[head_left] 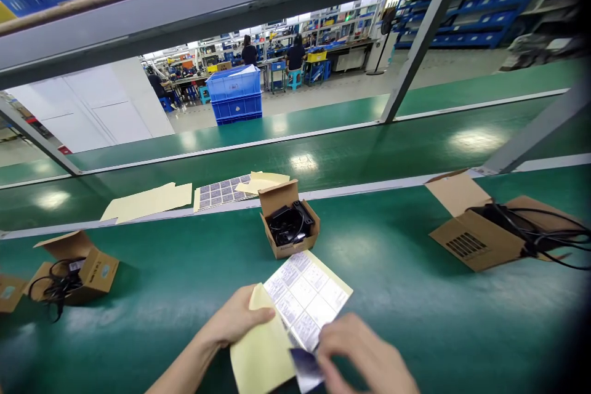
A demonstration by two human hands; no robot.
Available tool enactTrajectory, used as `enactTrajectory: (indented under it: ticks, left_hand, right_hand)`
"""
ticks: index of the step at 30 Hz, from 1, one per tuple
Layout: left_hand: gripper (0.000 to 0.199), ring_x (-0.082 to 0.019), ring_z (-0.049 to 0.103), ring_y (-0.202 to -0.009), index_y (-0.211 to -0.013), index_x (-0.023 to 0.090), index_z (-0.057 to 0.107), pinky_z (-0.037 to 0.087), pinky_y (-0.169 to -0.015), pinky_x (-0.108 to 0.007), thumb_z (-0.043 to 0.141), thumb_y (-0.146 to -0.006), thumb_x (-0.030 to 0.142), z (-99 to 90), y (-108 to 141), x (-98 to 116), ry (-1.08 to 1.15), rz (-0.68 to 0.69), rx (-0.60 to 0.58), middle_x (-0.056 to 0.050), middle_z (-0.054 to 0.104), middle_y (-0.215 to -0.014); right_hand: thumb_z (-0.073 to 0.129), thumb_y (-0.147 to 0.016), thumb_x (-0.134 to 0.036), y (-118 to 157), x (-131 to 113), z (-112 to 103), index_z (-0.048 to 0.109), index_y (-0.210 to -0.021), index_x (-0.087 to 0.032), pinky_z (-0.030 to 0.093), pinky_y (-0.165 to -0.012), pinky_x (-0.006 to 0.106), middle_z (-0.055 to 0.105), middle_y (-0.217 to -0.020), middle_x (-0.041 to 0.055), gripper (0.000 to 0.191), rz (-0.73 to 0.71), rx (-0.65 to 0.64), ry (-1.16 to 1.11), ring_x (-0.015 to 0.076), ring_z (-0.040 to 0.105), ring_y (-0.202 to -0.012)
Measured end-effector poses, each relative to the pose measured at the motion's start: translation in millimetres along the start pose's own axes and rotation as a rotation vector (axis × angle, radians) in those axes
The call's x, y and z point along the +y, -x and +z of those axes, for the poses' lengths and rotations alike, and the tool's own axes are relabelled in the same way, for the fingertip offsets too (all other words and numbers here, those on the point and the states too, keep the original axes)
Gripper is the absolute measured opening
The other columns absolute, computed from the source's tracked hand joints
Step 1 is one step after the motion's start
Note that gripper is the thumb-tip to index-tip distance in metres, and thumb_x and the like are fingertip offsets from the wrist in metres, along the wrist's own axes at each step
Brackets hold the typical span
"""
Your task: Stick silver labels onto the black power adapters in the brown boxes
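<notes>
My left hand point(244, 315) grips a sheet of labels point(305, 295), whose yellowish backing point(263, 351) is folded over toward me under my thumb. Printed labels in a grid show on its upper face. Close to the sheet's lower right edge, my right hand point(357, 351) pinches a dark, shiny label point(305, 369) that is partly lifted. Just beyond the sheet stands an open cardboard box point(290, 249) with a black adapter and cable point(290, 223) inside.
Open boxes with black cables stand at the left point(99, 274) and right point(475, 240). Yellowish backing sheets point(152, 202) and another label sheet point(221, 192) lie along the metal strip. Metal posts point(418, 43) rise beyond; blue crates point(235, 95) and seated people are in the background.
</notes>
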State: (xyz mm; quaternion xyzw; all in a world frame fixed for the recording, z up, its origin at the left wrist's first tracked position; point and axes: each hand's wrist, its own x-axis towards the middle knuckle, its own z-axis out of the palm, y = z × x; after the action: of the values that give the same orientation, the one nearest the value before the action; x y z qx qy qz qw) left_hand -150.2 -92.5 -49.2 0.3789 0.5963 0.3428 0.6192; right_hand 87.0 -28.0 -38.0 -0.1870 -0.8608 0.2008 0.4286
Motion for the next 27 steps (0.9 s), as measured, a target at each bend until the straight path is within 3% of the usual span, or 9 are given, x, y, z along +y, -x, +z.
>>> enactTrajectory:
  ticks: [3,6,8,11,14,17,20,22,27]
  left_hand:
    - [0.040,-0.028,0.064,-0.090,-0.098,0.018,0.062,0.050,-0.075,-0.036,0.078,-0.073,0.045,-22.3,4.7,32.1,-0.647,-0.022,0.195,-0.007,0.068,-0.100]
    - [0.023,-0.027,0.061,-0.092,-0.099,0.019,0.058,0.048,-0.078,-0.038,0.062,-0.090,0.039,-20.4,-16.9,81.4,-1.061,0.223,0.509,-0.007,0.064,-0.098]
    - [0.014,-0.029,0.058,-0.104,-0.104,0.018,0.057,0.047,-0.085,-0.040,0.054,-0.095,0.028,-8.0,-51.0,111.4,-1.156,0.437,0.544,-0.011,0.061,-0.107]
    - [0.011,-0.032,0.057,-0.108,-0.097,0.015,0.057,0.048,-0.089,-0.042,0.062,-0.087,0.014,8.6,-105.2,138.2,-1.185,0.533,0.457,-0.015,0.060,-0.108]
    - [0.012,-0.027,0.061,-0.099,-0.090,0.018,0.055,0.050,-0.085,-0.038,0.062,-0.085,0.009,6.0,-123.3,144.4,-1.123,0.571,0.406,-0.010,0.061,-0.100]
    - [0.008,-0.021,0.061,-0.097,-0.097,0.021,0.051,0.052,-0.085,-0.033,0.057,-0.093,0.018,-10.9,-102.1,139.3,-0.963,0.660,0.437,-0.005,0.060,-0.101]
    - [0.021,-0.017,0.065,-0.088,-0.095,0.021,0.045,0.056,-0.079,-0.031,0.062,-0.093,0.033,-22.1,-76.8,127.9,-0.409,0.700,0.360,-0.001,0.057,-0.093]
    - [0.037,-0.015,0.067,-0.078,-0.091,0.021,0.042,0.058,-0.073,-0.031,0.073,-0.084,0.040,-23.2,-69.2,119.1,-0.038,0.643,0.236,0.002,0.055,-0.087]
    - [0.045,-0.008,0.060,-0.052,-0.100,0.019,0.046,0.048,-0.053,-0.022,0.077,-0.079,0.045,-34.1,-60.1,111.9,0.152,0.418,0.044,0.001,0.060,-0.085]
  right_hand:
    - [0.056,-0.093,-0.026,-41.4,45.9,-18.6,0.063,-0.103,-0.024,0.058,-0.068,0.032,0.070,-0.090,0.0047,0.012,0.260,0.208,0.063,0.0189,0.068,-0.072]
    - [0.061,-0.090,-0.041,-85.4,96.3,-13.8,0.030,-0.151,-0.019,0.059,-0.078,0.040,0.065,-0.123,0.0147,0.072,0.467,0.112,0.041,0.0247,0.070,-0.094]
    - [0.057,-0.091,-0.038,-103.9,117.8,-1.6,0.013,-0.157,-0.015,0.059,-0.077,0.039,0.068,-0.115,0.0142,0.083,0.523,-0.019,-0.034,0.0243,0.070,-0.092]
    - [0.048,-0.093,-0.030,-107.6,126.8,11.5,0.011,-0.157,-0.014,0.058,-0.071,0.037,0.070,-0.089,0.0051,0.075,0.539,-0.065,-0.065,0.0210,0.069,-0.075]
    - [0.044,-0.097,-0.034,-94.5,122.3,8.8,0.007,-0.158,-0.016,0.058,-0.058,0.033,0.065,-0.077,-0.0002,0.073,0.609,-0.054,-0.156,0.0193,0.066,-0.062]
    - [0.047,-0.098,-0.042,-88.5,117.4,-0.6,0.013,-0.156,-0.020,0.061,-0.065,0.037,0.069,-0.095,0.0073,0.072,0.606,0.006,-0.179,0.0219,0.070,-0.076]
    - [0.059,-0.092,-0.045,-102.8,110.0,-4.2,0.016,-0.156,-0.024,0.055,-0.093,0.050,0.057,-0.135,0.0162,0.079,0.389,0.094,-0.089,0.0286,0.065,-0.112]
    - [0.062,-0.091,-0.042,-121.1,102.0,-2.5,0.012,-0.156,-0.027,0.050,-0.102,0.051,0.052,-0.143,0.0144,0.083,0.256,0.026,-0.172,0.0279,0.059,-0.123]
    - [0.051,-0.097,-0.033,-165.8,88.5,-2.9,0.009,-0.157,-0.023,0.056,-0.085,0.038,0.070,-0.096,0.0032,0.074,0.259,-0.270,-0.435,0.0192,0.069,-0.090]
